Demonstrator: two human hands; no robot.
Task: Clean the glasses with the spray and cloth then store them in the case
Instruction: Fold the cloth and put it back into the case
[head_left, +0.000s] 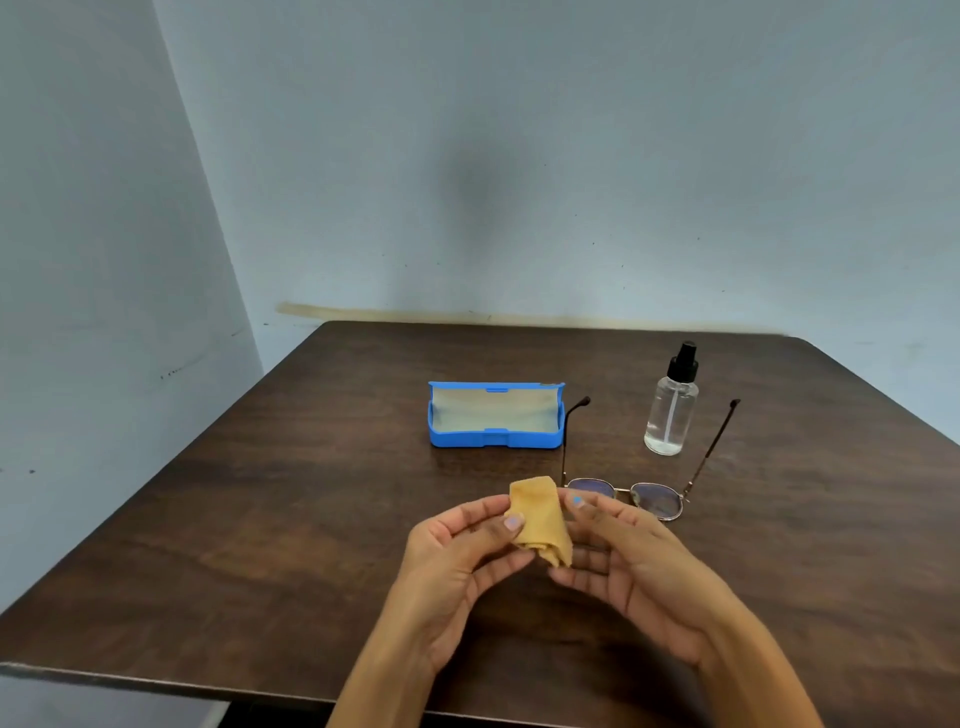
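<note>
A folded tan cloth (537, 517) is held above the table between both hands. My left hand (457, 561) pinches its left edge with thumb and fingers. My right hand (628, 561) grips its right side. Just behind my right hand the glasses (652, 496) lie on the table with lenses toward me and both temples spread open, pointing away. A clear spray bottle (671, 410) with a black nozzle stands upright between the temple tips. The blue glasses case (496, 415) sits open farther back at the centre, nothing inside it.
The dark wooden table (260, 519) stands against a pale blue wall, with its left edge running diagonally and its front edge near the bottom of the view. Bare tabletop stretches to the left of the case and my hands.
</note>
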